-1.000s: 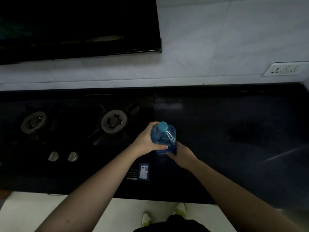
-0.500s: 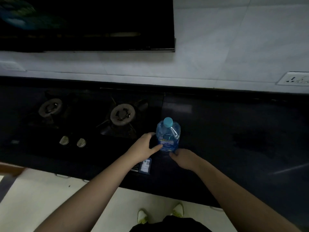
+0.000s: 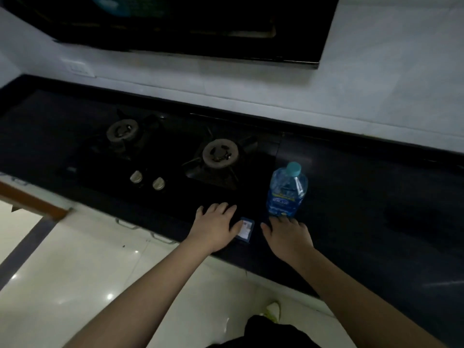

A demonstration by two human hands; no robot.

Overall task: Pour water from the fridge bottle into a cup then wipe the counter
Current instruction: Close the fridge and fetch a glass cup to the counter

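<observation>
On the dark counter, just right of the stove, the water bottle stands upright, capped and nearly full. Both the left hand and right hand lie flat, fingers spread, holding nothing. No cup appears; pouring and wiping seemingly remain undone.

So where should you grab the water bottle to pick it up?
Wrap the right hand around the water bottle at its labelled middle, coming from the near side. It stands upright with its cap on, the body is wide and straight there, and that hand is already just in front.
</observation>
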